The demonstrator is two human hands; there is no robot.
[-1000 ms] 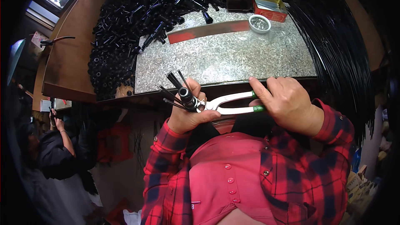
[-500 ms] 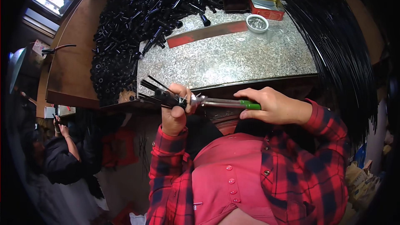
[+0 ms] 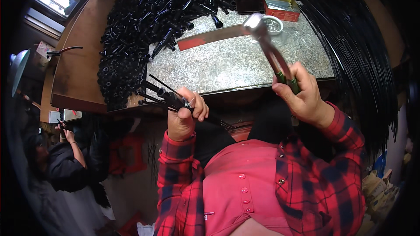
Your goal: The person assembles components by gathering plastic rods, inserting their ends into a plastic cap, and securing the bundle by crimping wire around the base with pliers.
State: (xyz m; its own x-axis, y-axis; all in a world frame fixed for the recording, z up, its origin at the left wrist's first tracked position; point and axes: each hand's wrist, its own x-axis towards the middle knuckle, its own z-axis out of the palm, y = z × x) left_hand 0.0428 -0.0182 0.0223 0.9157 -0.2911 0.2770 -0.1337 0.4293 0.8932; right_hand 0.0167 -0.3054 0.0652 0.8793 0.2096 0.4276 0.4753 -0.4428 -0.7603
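Observation:
My left hand [image 3: 183, 118] is closed round a black tube-shaped piece [image 3: 169, 97] with several thin black rods [image 3: 151, 98] sticking out around it, in front of the table's edge. A bit of thin, wire-like strand shows at its fingers. Thin dark ends also come out below that hand. Raised to the right, my right hand [image 3: 308, 100] grips pliers [image 3: 270, 48] with green handles. Their rounded metal head is blurred by motion and points up and left over the speckled slab [image 3: 218, 67], apart from the left hand's bundle.
Black tubular parts [image 3: 148, 22] are heaped at back left. A red-and-grey strip [image 3: 205, 39], a white bowl [image 3: 280, 27] and a red tin [image 3: 286, 15] lie behind the slab's middle. Long black rods [image 3: 363, 52] drape over the right side. A co-worker [image 3: 65, 161] sits at far left.
The pliers have come away from the piece in my left hand and swung up and right, their head now above the slab. My left hand stays nearly in place, still holding the bundle.

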